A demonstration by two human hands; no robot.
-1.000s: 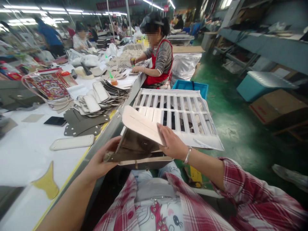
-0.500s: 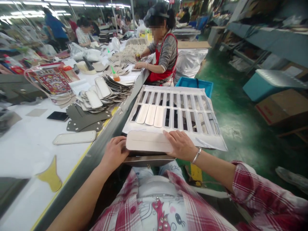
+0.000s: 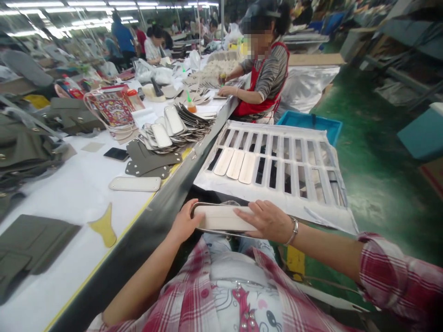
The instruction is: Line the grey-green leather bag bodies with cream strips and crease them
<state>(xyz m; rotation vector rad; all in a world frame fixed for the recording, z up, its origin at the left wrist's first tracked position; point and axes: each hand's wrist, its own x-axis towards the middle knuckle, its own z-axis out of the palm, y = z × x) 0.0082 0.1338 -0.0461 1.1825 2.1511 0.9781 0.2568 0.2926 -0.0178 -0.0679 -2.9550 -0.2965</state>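
A flat cream bag panel (image 3: 221, 218) with a dark rim lies across my lap. My left hand (image 3: 185, 224) grips its left end, fingers curled round the edge. My right hand (image 3: 268, 221) presses flat on its right part, fingers stretched out; a silver bracelet sits on that wrist. Just beyond the panel is a white slotted rack (image 3: 277, 157) with three cream oval pieces (image 3: 235, 163) lying in its left slots.
The white worktable (image 3: 69, 193) to my left carries a cream oval piece (image 3: 134, 184), grey leather cut-outs (image 3: 148, 161), a stack of oval pieces (image 3: 173, 131), a phone (image 3: 116, 154), a yellow shape (image 3: 104, 226) and olive bags (image 3: 27, 138). A person in a red apron (image 3: 263, 78) works further along. A blue bin (image 3: 311, 124) stands behind the rack.
The panel stood open and tilted up a second ago; it has since been closed flat and lowered onto my lap. My view has turned left and down along the table.
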